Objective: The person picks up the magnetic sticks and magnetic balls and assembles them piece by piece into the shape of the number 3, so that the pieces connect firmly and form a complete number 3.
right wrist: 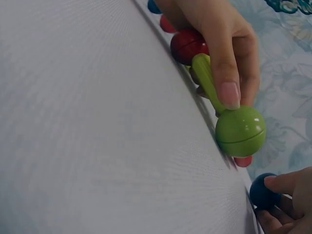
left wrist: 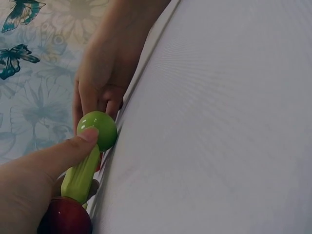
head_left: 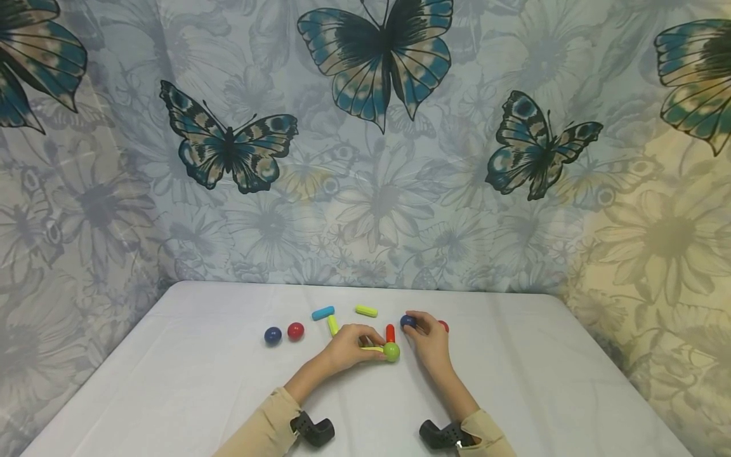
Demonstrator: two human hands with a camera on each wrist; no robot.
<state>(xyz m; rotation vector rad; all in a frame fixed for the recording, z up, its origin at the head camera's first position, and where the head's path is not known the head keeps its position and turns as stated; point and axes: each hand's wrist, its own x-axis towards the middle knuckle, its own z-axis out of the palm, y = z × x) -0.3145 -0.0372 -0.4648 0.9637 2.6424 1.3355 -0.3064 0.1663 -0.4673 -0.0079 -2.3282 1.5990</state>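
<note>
My left hand [head_left: 348, 348] grips a yellow-green ribbed stick [left wrist: 80, 178], its thumb reaching the green ball [head_left: 391, 351] at one end. At the stick's other end is a dark red ball [left wrist: 66, 217], hidden by the hand in the head view. A red stick [head_left: 390, 332] shows just behind the green ball; whether they are joined I cannot tell. With thumb and fingers, my right hand [head_left: 431, 339] pinches a dark blue ball [right wrist: 264, 191], a little to the right of the red stick. Another red ball [head_left: 443, 326] lies partly hidden behind that hand.
Farther left on the white table [head_left: 171, 387] lie a blue ball [head_left: 273, 336] and a red ball [head_left: 295, 331]. A blue stick [head_left: 323, 313] and two yellow-green sticks, one angled [head_left: 333, 325] and one farther back [head_left: 366, 311], lie behind the left hand. Butterfly-patterned cloth [head_left: 365, 241] rises behind.
</note>
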